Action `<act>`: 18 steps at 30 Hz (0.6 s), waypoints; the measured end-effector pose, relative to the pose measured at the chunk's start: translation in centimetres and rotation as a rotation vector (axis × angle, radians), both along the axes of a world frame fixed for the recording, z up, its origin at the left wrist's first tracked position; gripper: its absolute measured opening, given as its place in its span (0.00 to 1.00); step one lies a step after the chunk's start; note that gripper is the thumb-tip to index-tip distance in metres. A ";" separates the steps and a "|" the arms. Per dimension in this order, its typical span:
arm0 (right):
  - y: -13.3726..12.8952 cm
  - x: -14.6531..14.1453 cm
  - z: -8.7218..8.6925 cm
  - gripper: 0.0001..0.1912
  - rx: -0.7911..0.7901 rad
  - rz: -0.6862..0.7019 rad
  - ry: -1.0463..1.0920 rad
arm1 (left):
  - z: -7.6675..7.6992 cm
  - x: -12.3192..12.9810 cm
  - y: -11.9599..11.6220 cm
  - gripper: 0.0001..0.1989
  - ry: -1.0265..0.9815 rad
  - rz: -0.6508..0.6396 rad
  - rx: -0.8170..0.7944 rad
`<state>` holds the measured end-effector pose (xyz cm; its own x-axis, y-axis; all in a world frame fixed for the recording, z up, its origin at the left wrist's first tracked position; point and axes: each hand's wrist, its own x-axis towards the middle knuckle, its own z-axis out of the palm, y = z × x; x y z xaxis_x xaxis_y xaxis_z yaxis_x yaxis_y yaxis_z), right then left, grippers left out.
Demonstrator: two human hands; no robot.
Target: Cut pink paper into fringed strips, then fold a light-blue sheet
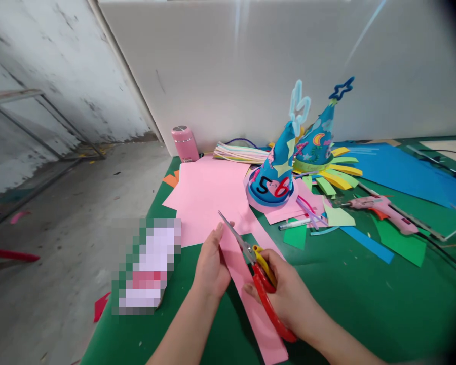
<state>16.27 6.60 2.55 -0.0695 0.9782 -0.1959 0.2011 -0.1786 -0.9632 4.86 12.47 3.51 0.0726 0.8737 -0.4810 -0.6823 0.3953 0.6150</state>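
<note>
My left hand (213, 266) pinches the upper end of a pink paper strip (255, 317), which slants down toward the table's near edge. In my right hand (285, 289) are scissors (265, 294) with red and yellow handles, their blades pointing up and left over the strip's edge. How far the blades are apart is hard to make out. Just beyond the hands lie larger sheets of pink paper (209, 195). A blue cone party hat (277, 167) with the digits 5 and 6 stands on pink paper behind the scissors.
A second blue party hat (317, 137) stands behind the first. To the right lie a pink glue gun (383, 210) with a cord, a pen (294, 224), paper scraps and blue sheets (414, 172). A pink bottle (185, 144) stands at the back left; a blurred-out object (152, 263) lies left.
</note>
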 end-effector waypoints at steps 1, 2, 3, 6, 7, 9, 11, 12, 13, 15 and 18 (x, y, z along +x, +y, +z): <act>0.3 0.1 0.0 0.14 0.004 -0.006 0.021 | 0.0 0.1 -0.1 0.08 -0.035 -0.036 0.022; 0.5 0.3 -0.1 0.14 0.010 -0.013 0.035 | 0.0 0.2 -0.2 0.08 -0.063 -0.076 0.046; 0.8 0.6 0.0 0.14 0.018 -0.018 0.040 | -0.1 0.4 -0.3 0.08 -0.088 -0.106 0.070; 1.6 1.3 0.0 0.12 0.048 -0.035 0.012 | -0.5 0.7 -0.4 0.05 -0.150 -0.083 0.112; 1.8 1.6 -0.1 0.12 0.060 -0.038 -0.009 | -0.5 0.8 -0.4 0.05 -0.175 -0.055 0.117; 2.2 1.9 -0.2 0.10 0.088 -0.034 -0.061 | -0.5 0.9 -0.4 0.07 -0.211 -0.023 0.108; 2.5 2.2 -0.4 0.08 0.113 -0.024 -0.112 | -0.5 0.9 -0.4 0.07 -0.210 -0.029 0.088; 2.6 2.4 -0.5 0.08 0.123 -0.020 -0.133 | -0.6 0.9 -0.4 0.07 -0.198 -0.034 0.076; 2.8 2.6 -0.5 0.08 0.130 -0.016 -0.147 | -0.6 0.8 -0.4 0.07 -0.181 -0.039 0.064; 3.2 3.0 -0.5 0.09 0.142 -0.018 -0.169 | -0.9 0.7 -0.2 0.06 -0.135 -0.023 0.046; 3.9 4.0 -0.3 0.10 0.163 -0.039 -0.219 | -1.2 0.3 0.2 0.05 -0.020 0.028 0.023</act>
<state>20.30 10.51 2.24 -0.0043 0.9991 -0.0422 0.4038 -0.0369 -0.9141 5.13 12.66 2.30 0.0571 0.8863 -0.4595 -0.7050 0.3617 0.6101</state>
